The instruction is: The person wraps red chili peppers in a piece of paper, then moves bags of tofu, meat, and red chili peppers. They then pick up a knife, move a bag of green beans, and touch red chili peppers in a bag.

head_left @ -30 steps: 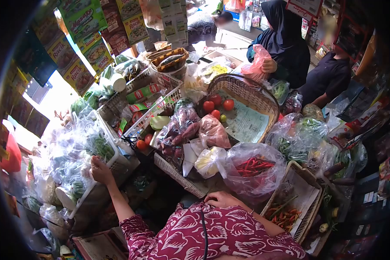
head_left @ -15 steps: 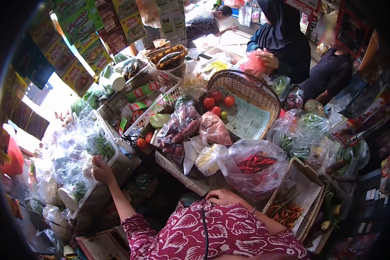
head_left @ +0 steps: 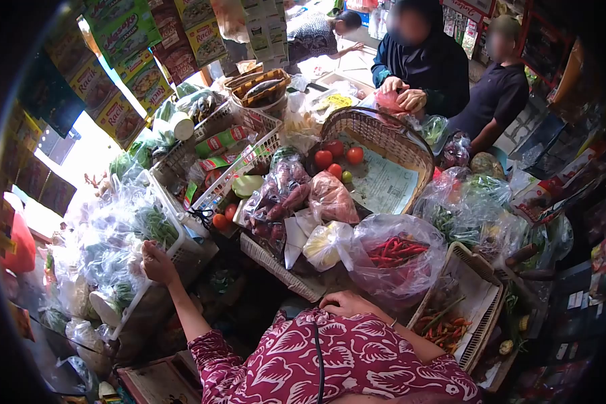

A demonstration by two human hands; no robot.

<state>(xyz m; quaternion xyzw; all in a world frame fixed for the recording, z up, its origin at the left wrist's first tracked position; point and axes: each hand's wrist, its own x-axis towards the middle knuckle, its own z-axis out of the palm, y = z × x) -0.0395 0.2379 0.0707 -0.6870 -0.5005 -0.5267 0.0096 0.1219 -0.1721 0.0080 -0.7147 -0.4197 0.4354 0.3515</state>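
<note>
My left hand is closed at the right side of a white crate full of clear plastic bags of greens. Its fingertips meet the bagged greens, and what they grip is hidden. My right hand lies in front of my patterned top, fingers extended and apparently holding nothing. Just beyond it are a clear bag of red chillies and a small bag of something yellow. To its right stands a basket with small orange-red chillies.
A wicker basket holds tomatoes and paper. Bags of shallots sit beside it. Seasoning sachets hang at upper left. Across the goods, a person in dark clothing handles a red plastic bag; two other people are nearby.
Across the stall, the person in dark clothing has turned towards me, hands and red bag slightly lower. The person at right stands more upright. My hands have stayed in place.
</note>
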